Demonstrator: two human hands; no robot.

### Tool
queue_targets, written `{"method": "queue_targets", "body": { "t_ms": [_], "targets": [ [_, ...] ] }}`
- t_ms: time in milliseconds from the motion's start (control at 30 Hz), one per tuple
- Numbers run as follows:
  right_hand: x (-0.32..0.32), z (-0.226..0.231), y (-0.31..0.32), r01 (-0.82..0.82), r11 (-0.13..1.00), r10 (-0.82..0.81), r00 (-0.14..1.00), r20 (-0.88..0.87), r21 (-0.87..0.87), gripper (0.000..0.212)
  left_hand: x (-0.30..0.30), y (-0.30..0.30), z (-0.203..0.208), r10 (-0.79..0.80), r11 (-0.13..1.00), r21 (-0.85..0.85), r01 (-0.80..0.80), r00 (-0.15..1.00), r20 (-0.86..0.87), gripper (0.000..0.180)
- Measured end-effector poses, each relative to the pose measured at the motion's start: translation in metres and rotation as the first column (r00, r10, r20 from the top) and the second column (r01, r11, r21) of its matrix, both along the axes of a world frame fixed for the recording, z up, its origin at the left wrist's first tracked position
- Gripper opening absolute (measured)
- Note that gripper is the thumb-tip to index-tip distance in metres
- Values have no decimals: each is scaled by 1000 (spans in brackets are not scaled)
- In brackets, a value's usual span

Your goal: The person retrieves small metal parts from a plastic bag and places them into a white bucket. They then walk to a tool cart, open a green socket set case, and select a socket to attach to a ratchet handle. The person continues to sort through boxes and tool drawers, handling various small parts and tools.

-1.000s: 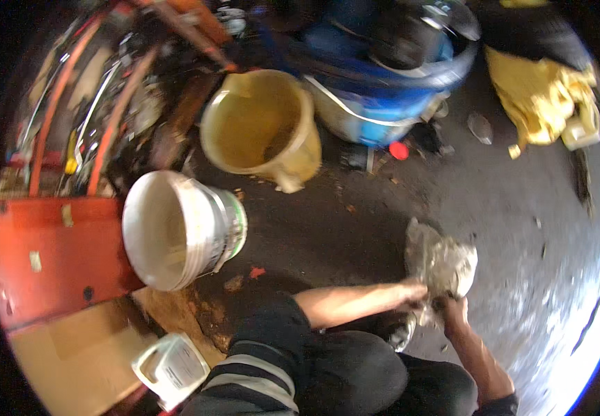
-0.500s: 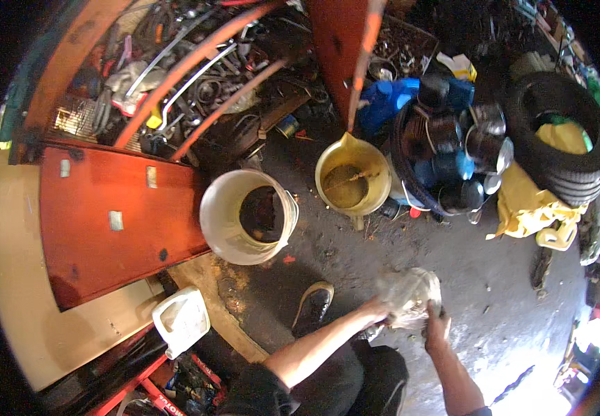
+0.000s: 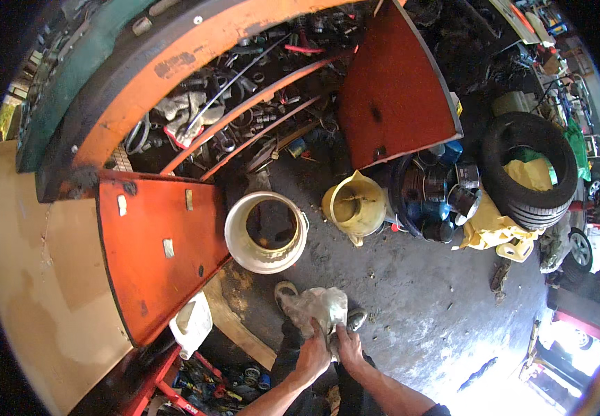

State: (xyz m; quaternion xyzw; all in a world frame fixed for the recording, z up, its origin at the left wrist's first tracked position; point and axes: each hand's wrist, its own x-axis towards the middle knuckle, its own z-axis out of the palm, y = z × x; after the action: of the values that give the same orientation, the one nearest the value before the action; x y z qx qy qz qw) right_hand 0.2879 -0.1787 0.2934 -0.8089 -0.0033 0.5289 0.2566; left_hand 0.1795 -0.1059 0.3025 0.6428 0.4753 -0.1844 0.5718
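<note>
The clear plastic bag (image 3: 320, 305) is on the person's side of the white bucket (image 3: 237, 236), a little to its right. The left hand (image 3: 311, 357) and right hand (image 3: 348, 349), close together, both grip the bag's near end. Right of the bucket stands a yellow spouted pail (image 3: 371, 222). Left of it, an orange-red panel (image 3: 144, 267) bears pale stickers (image 3: 168, 247), any print too small to tell. Nearer the person, left of the bucket, a red metal frame (image 3: 163, 381) carries white lettering.

Fingers (image 3: 342, 334) holding crumpled plastic bag (image 3: 322, 305), white bucket (image 3: 239, 230), yellow jug (image 3: 376, 210)
</note>
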Motion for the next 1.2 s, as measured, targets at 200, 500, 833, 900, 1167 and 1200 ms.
{"method": "queue_targets", "body": {
  "t_ms": [200, 500, 833, 900, 1167, 1200],
  "targets": [
    [-5, 26, 64, -89, 996, 78, 963, -259, -29, 69, -10, 47, 47, -224, 973, 67, 220, 972, 65, 58],
    [21, 29, 111, 273, 933, -359, 754, -550, -236, 47, 15, 70, 79, -447, 810, 434, 394, 894, 22, 36],
    [67, 24, 164, 152, 987, -161, 852, -497, -59, 45, 64, 131, 105, -348, 896, 275, 350, 936, -57, 48],
    [76, 22, 182, 118, 990, -141, 886, -442, -79, 44, 76, 148, 107, -278, 923, 272, 271, 960, -14, 51],
    [109, -1, 286, 215, 970, -144, 884, -445, 111, 32, 104, 248, 118, -124, 825, 564, 24, 982, 140, 53],
    [115, -3, 301, 220, 963, -134, 893, -430, 157, 31, 108, 269, 119, -60, 807, 587, -55, 983, 174, 48]
  ]
}}
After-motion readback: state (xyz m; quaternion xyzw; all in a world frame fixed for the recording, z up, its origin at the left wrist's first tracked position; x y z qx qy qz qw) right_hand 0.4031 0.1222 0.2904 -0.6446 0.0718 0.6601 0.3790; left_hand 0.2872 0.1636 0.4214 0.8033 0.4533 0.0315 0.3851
